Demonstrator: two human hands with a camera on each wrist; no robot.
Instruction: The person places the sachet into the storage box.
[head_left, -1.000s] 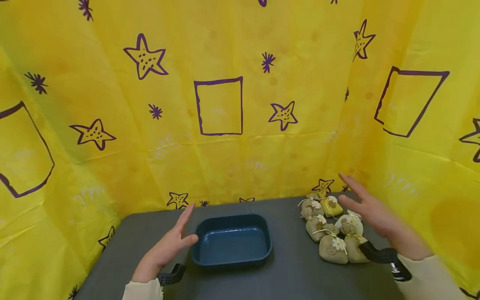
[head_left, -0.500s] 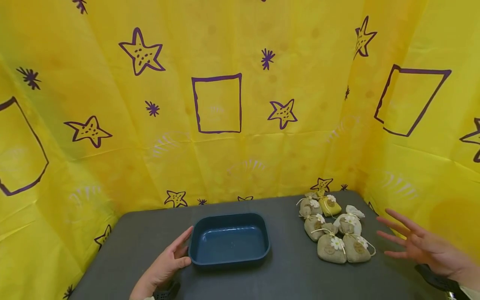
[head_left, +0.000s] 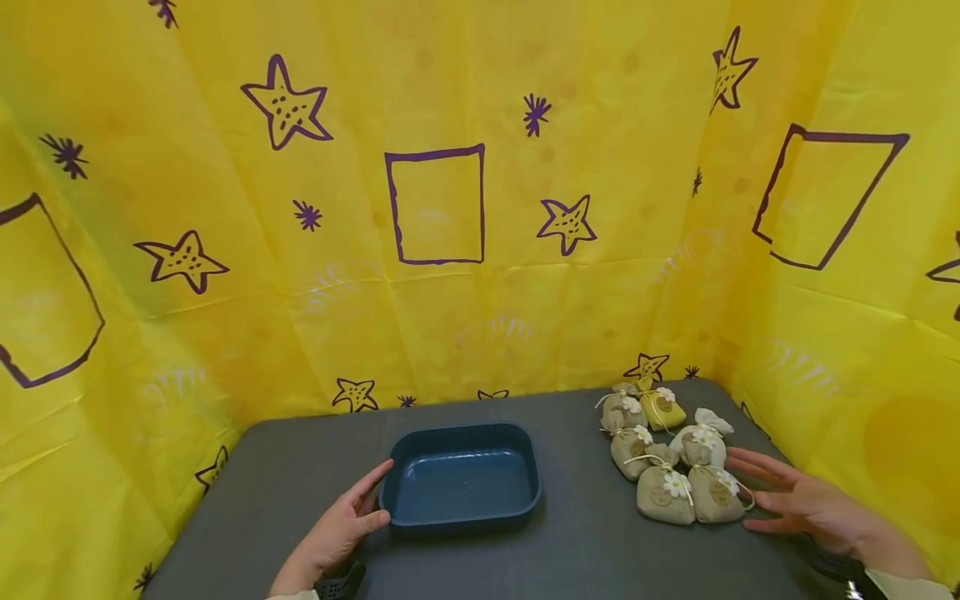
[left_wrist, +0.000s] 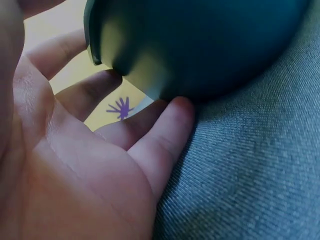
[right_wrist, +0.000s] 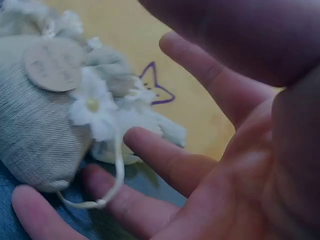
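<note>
My left hand (head_left: 330,533) rests against the left end of a dark blue rectangular tray (head_left: 465,487), which holds nothing. In the left wrist view its fingertips meet the outside wall of the tray (left_wrist: 200,45), close above the cloth. Spread fingers of my right hand (head_left: 821,510) reach in beside a group of small drawstring sachets. Nearest is a beige sachet (head_left: 712,500) with a white flower and a round tag; its loose cord (right_wrist: 119,165) hangs in front of the fingers in the right wrist view. Behind it lies a white sachet (head_left: 711,442).
Other beige sachets (head_left: 663,497) and a yellow sachet (head_left: 663,412) make up the group on the right. A dark grey cloth (head_left: 570,550) covers the table. Yellow curtains (head_left: 465,333) with purple drawings stand behind and at both sides.
My left hand has come down onto the tray's left end. The right hand swung right and down from above the sachets, then moved left to the nearest beige one.
</note>
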